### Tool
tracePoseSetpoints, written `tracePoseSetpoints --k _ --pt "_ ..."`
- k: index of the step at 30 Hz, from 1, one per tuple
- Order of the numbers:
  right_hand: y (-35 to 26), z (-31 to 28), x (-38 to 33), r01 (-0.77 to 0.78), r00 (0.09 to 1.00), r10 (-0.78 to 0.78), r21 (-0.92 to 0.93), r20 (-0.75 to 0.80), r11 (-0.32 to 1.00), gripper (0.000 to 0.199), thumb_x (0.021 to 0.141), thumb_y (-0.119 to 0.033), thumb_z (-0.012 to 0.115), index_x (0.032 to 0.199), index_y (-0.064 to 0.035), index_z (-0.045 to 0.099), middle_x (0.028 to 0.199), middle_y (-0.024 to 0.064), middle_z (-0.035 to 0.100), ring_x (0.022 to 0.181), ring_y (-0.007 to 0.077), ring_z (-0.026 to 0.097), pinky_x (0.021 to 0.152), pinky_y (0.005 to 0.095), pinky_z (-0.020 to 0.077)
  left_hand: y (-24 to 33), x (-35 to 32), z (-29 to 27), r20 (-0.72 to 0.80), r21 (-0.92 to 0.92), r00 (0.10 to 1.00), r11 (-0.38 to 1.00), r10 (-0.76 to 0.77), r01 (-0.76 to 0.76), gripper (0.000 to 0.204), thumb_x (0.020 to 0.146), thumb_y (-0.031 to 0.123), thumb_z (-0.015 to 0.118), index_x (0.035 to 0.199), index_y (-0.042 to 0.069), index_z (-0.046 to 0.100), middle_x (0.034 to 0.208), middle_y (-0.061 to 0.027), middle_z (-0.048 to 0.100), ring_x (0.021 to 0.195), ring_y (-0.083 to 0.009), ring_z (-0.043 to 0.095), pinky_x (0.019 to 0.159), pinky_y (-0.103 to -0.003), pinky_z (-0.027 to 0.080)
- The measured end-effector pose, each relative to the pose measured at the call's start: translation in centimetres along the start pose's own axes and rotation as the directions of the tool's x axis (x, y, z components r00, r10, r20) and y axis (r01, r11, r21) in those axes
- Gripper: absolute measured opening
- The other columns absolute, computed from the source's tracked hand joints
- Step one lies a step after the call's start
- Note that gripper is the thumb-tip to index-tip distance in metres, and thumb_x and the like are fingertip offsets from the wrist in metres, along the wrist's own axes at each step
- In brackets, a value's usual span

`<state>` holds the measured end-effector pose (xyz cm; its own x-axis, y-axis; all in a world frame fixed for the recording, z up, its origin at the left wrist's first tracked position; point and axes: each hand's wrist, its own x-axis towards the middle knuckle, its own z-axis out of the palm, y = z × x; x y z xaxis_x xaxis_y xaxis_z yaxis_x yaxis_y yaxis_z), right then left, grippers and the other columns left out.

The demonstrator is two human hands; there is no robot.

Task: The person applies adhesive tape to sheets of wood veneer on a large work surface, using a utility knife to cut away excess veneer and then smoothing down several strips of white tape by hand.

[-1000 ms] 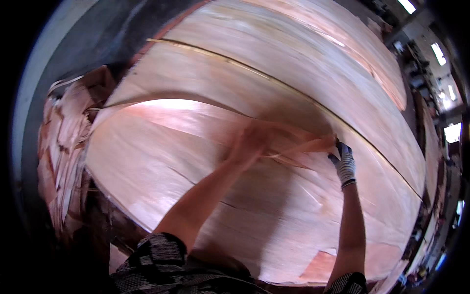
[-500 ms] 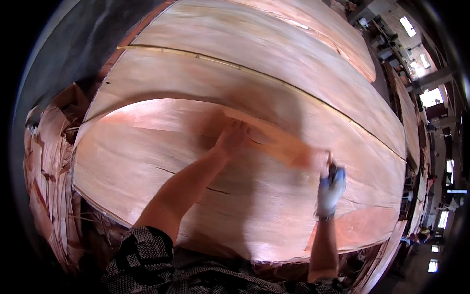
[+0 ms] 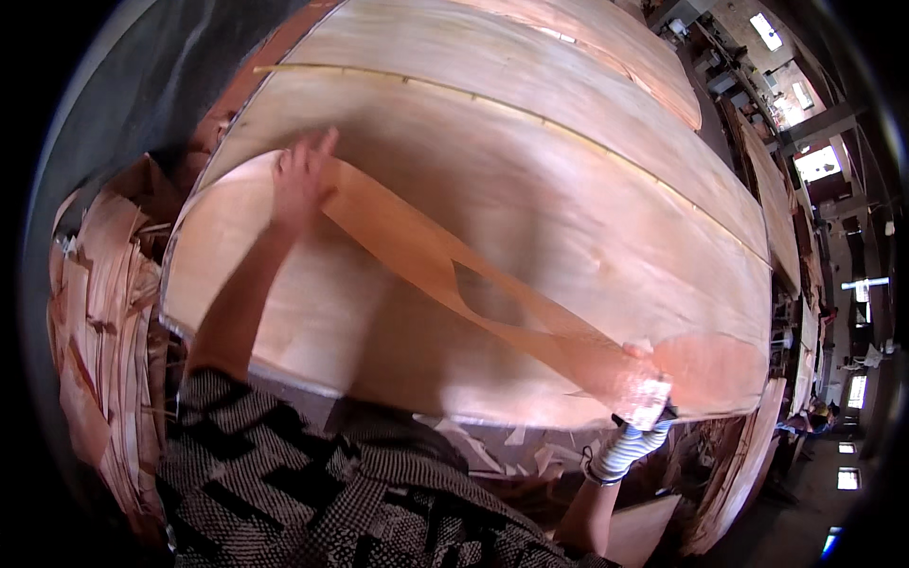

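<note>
Bare left hand (image 3: 301,180) flat, fingers spread, pressing one end of a long thin reddish wood veneer strip (image 3: 454,275), gloved right hand (image 3: 644,398) pinching the other end, strip lying diagonally across large pale veneer sheet (image 3: 587,208) on bench, scrap veneer pile (image 3: 99,312) at left.

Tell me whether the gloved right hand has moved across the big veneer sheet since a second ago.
Yes. The gloved right hand has slid from mid-sheet to the near right edge of the large pale wooden veneer sheet, pulling the thin veneer strip with it.
</note>
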<state>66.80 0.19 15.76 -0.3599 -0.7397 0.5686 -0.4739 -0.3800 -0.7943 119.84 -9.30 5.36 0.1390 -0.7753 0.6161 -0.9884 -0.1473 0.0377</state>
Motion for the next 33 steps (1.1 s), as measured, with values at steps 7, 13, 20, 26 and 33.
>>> tracePoseSetpoints --k 7,13,20,26,33 --pt "-4.3 -5.8 -8.1 -0.115 0.991 0.121 0.096 -0.064 0.989 0.02 0.075 -0.021 0.067 0.079 -0.0072 0.053 0.061 -0.0024 0.048 0.048 0.0046 0.038 0.045 0.0187 0.0331 -6.0 0.3 -4.1 0.5 -0.012 0.863 0.996 -0.071 0.089 0.017 0.081 0.018 0.051 0.095 0.011 0.056 0.085 -0.0134 0.062 0.085 -0.027 0.058 0.073 -0.042 0.045" --pt "-2.4 -9.3 -15.9 -0.217 0.735 0.462 -0.473 0.496 0.854 0.027 0.073 -0.002 0.064 0.099 -0.0015 0.056 0.08 0.0016 0.057 0.07 0.0111 0.05 0.066 0.0255 0.0441 -11.0 0.7 -11.3 0.305 0.099 0.939 0.986 -0.156 0.131 0.019 0.085 0.02 0.04 0.089 0.008 0.055 0.083 -0.0174 0.061 0.081 -0.032 0.06 0.07 -0.046 0.046" --pt "-5.8 1.7 -28.6 -0.342 0.572 0.524 -0.397 0.631 0.851 0.015 0.081 -0.012 0.058 0.093 -0.0052 0.056 0.064 0.0014 0.055 0.039 0.0076 0.043 0.034 0.0234 0.0341 -35.0 -6.4 -22.3 -0.134 0.253 0.791 0.751 -0.597 0.61 0.026 0.083 0.023 0.044 0.083 0.003 0.06 0.078 -0.0189 0.062 0.077 -0.0327 0.06 0.067 -0.044 0.048" --pt "-10.7 16.2 -35.2 -0.127 0.429 0.34 -0.317 0.837 0.94 0.02 0.078 -0.012 0.06 0.096 -0.0037 0.059 0.076 0.0111 0.064 0.067 0.0201 0.062 0.062 0.0312 0.0474 -59.9 -17.3 -30.2 0.175 -0.79 0.264 0.025 -0.948 0.613 0.03 0.09 0.028 0.042 0.101 0.002 0.054 0.078 -0.0098 0.062 0.069 -0.0183 0.061 0.061 -0.034 0.054" --pt "-24.9 35.3 -40.8 0.161 0.159 0.145 -0.17 0.977 0.972 0.022 0.078 -0.019 0.059 0.094 -0.0032 0.058 0.083 0.019 0.06 0.079 0.0341 0.058 0.067 0.0378 0.0459 -81.2 -37.0 -51.6 -0.586 -0.055 0.487 0.631 -0.648 0.774 0.039 0.089 0.019 0.046 0.126 0.007 0.042 0.111 -0.0101 0.056 0.1 -0.0232 0.055 0.082 -0.031 0.046"
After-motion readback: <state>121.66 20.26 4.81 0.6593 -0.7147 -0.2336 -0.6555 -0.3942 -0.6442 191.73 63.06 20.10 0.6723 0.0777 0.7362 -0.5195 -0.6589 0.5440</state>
